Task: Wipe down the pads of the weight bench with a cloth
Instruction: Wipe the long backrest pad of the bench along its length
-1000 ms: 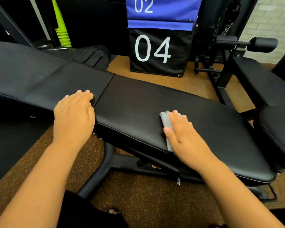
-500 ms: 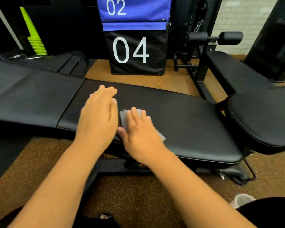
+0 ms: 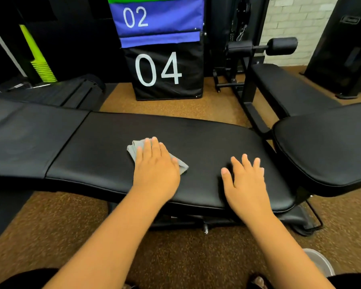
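The grey cloth (image 3: 137,151) is pressed flat on the seat pad (image 3: 196,138) under the left hand (image 3: 155,168), fingers extended for broad contact, while the right hand (image 3: 246,180), fingers spread and empty, is rested alongside, seemingly as a brace.

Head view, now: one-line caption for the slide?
Left hand presses a grey cloth flat on the bench pad; right hand rests open beside it.

Both hands lie palm-down with straight fingers, left hand (image 3: 155,165) flat, right hand (image 3: 246,180) spread.
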### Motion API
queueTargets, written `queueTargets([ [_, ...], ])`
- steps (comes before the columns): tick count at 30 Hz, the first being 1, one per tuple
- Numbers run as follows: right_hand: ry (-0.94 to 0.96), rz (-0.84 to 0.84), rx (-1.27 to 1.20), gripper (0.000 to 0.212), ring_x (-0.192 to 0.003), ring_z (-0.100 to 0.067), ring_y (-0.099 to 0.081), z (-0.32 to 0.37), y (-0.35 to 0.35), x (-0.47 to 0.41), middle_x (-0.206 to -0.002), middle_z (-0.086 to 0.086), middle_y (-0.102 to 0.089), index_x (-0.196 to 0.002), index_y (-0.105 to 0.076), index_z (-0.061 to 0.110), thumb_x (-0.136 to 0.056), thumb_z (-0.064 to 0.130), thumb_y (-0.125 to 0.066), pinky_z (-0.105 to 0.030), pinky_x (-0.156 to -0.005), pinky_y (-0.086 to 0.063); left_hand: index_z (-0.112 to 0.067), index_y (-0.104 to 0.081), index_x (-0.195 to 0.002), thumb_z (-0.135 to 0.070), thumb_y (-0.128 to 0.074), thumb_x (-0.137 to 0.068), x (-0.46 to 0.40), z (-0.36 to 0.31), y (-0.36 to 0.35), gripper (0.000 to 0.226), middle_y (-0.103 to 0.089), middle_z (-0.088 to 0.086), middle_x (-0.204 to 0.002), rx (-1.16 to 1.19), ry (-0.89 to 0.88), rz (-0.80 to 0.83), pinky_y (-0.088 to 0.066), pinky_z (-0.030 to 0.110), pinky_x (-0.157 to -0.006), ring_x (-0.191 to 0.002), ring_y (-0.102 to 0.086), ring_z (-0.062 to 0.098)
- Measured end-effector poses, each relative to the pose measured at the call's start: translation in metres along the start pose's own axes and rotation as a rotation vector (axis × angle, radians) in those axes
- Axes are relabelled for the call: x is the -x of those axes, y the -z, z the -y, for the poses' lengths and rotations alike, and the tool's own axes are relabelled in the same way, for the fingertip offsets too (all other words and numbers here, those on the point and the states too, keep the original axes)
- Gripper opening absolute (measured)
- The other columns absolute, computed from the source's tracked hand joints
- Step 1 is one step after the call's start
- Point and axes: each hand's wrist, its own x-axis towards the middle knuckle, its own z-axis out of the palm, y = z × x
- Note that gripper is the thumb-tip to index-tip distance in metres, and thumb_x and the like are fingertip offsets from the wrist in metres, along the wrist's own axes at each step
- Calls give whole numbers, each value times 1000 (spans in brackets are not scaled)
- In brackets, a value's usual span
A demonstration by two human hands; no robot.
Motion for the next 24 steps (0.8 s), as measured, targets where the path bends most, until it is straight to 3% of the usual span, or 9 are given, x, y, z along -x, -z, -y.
queueTargets([
  [3,13,8,47,59,-147,-37,-8,2,-2,-1,-159,-12,-22,-148,-34,17,-99,50,-25,-49,-120,-9,-9,-11,-155,-33,-18,-104,-41,5,4,57,1,4,-164,-64,-35,128,4,55,-117,-149,10,33],
  [6,12,25,73,60,-147,-36,-12,2,-2,-3,-158,-11,-23,-149,-31,19,-99,51,-23,-49,-120,-11,-7,-11,-155,-32,-22,-104,-56,3,4,58,2,9,-164,-88,-35,147,1,51,-119,-148,8,37],
  [9,19,24,91,58,-145,-37,-16,0,-1,-4,-157,-12,-25,-149,-31,19,-99,48,-23,-49,-119,-14,-1,-14,-151,-30,-25,-101,-36,-12,-3,59,-7,19,-161,-89,-116,42,-10,46,-120,-147,-6,37],
  [12,30,17,106,56,-143,-38,-20,1,-1,-3,-156,-13,-28,-148,-33,17,-100,45,-24,-49,-118,-17,10,-19,-148,-31,-13,-97,10,-30,-9,67,-17,31,-156,-11,-278,-30,-22,48,-118,-145,-20,41],
  [16,40,11,99,55,-143,-37,-21,-1,-2,-1,-155,-13,-29,-148,-33,17,-100,42,-25,-49,-117,-19,12,-51,-132,-28,-24,-94,44,-33,-13,62,-49,30,-139,-81,-439,1,-44,48,-105,-130,-48,41],
  [18,41,22,96,55,-144,-37,-19,-2,-1,-1,-156,-12,-27,-149,-31,18,-100,43,-24,-49,-118,-17,8,-49,-135,-31,-15,-94,28,-24,-5,66,-42,27,-145,-177,-405,27,-39,49,-109,-135,-40,42],
  [20,37,39,89,57,-145,-36,-15,-3,0,-1,-158,-12,-24,-150,-28,19,-100,44,-22,-48,-120,-14,7,-29,-145,-32,-3,-97,-9,-7,-2,67,-20,26,-156,-246,-287,90,-20,51,-117,-143,-17,45],
  [22,35,46,81,58,-146,-36,-13,-3,1,-1,-159,-11,-22,-151,-27,19,-100,45,-21,-47,-120,-12,6,-14,-150,-32,-15,-103,-49,11,4,60,-10,22,-159,-201,-95,107,-10,47,-120,-147,-7,40],
  [24,37,43,74,58,-146,-36,-13,-3,1,0,-159,-11,-22,-151,-27,19,-100,45,-21,-47,-120,-12,5,-12,-150,-31,-22,-104,-79,18,5,59,-8,21,-160,-173,-43,119,-8,45,-120,-148,-5,39],
])
